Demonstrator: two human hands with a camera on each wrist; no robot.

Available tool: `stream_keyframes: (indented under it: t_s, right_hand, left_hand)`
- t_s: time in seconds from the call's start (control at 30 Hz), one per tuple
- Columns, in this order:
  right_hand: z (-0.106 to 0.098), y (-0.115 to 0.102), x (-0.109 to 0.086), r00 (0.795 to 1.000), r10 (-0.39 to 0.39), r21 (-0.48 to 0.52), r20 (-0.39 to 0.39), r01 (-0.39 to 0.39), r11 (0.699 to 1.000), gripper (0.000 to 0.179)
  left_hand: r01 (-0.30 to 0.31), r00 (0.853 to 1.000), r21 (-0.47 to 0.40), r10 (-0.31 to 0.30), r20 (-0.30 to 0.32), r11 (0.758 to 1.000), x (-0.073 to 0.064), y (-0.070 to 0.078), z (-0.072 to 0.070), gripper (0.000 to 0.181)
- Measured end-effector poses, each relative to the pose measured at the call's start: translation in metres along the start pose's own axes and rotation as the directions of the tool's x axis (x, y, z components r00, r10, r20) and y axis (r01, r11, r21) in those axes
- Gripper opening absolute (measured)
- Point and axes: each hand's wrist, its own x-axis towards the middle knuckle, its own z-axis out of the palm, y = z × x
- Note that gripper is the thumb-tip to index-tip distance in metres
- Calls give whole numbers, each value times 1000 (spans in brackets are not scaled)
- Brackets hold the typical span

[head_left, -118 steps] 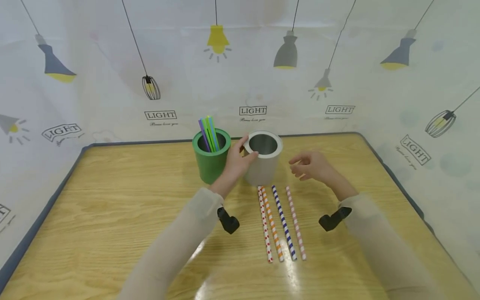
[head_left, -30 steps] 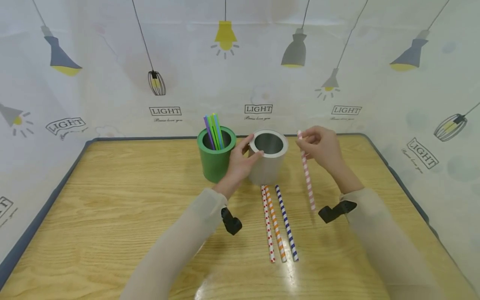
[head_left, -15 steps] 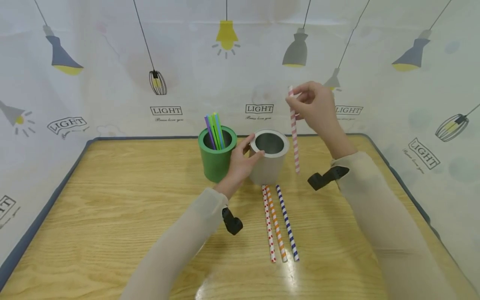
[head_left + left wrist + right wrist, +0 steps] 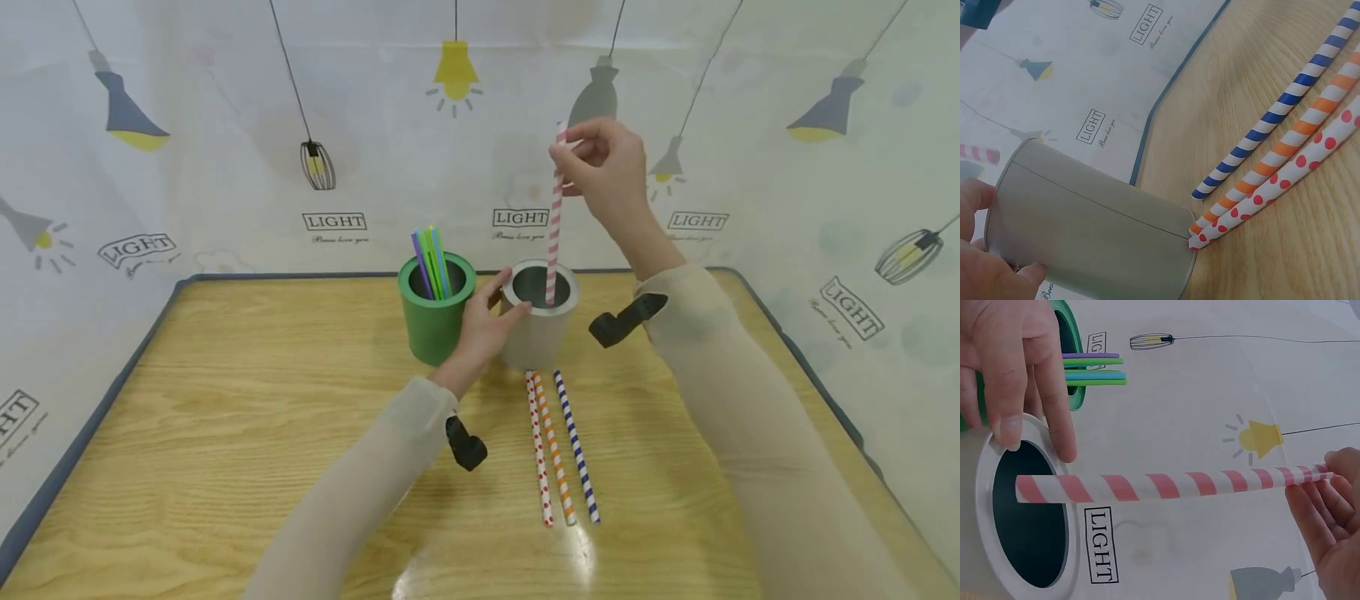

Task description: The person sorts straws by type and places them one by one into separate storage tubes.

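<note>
1. We pinch the top of the pink striped straw point(image 4: 555, 221) between the thumb and fingertips of our right hand point(image 4: 603, 171), well above the table point(image 4: 225, 417).
2. That straw hangs nearly upright, its lower end at the mouth of the grey cup point(image 4: 540, 337); we cannot tell whether the tip is past the rim.
3. Our left hand point(image 4: 480, 329) grips the grey cup by its left side, thumb and fingers set apart along the rim; the cup stands upright.
4. Just left of that hand we see the green cup point(image 4: 431, 333), with purple, green and blue thin straws point(image 4: 431, 262) leaning in it.
5. In front of the grey cup, on the table, lie a red-dotted straw point(image 4: 538, 450), an orange striped straw point(image 4: 554, 450) close beside it, and, farther right, a blue striped straw point(image 4: 577, 450).
</note>
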Motion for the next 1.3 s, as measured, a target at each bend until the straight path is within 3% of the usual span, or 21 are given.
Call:
stream_keyframes:
  t_s: [0.2, 0.47, 0.7, 0.77, 0.97, 1.3]
  right_hand:
    - [3, 22, -3, 999, 30, 28, 17, -31, 999, 18]
    - [6, 48, -14, 989, 108, -67, 96, -102, 993, 25]
    - [8, 65, -28, 944, 227, -192, 239, -183, 964, 27]
    - [9, 69, -31, 933, 253, -197, 258, -205, 959, 26]
    - [13, 78, -36, 902, 334, -225, 274, -278, 934, 24]
    - [17, 89, -34, 862, 430, -356, 269, -326, 876, 24]
  left_hand:
    - [-1, 1000, -4, 1, 20, 1000, -1, 0, 0, 62]
    - [-8, 1000, -14, 8, 17, 1000, -3, 1, 0, 62]
    - [-17, 1000, -10, 17, 19, 1000, -2, 0, -2, 62]
    - [-10, 1000, -22, 11, 28, 1000, -7, 9, -3, 61]
    - [-14, 1000, -24, 15, 26, 1000, -4, 5, -4, 61]
    - [-24, 999, -5, 24, 21, 1000, -1, 2, -2, 61]
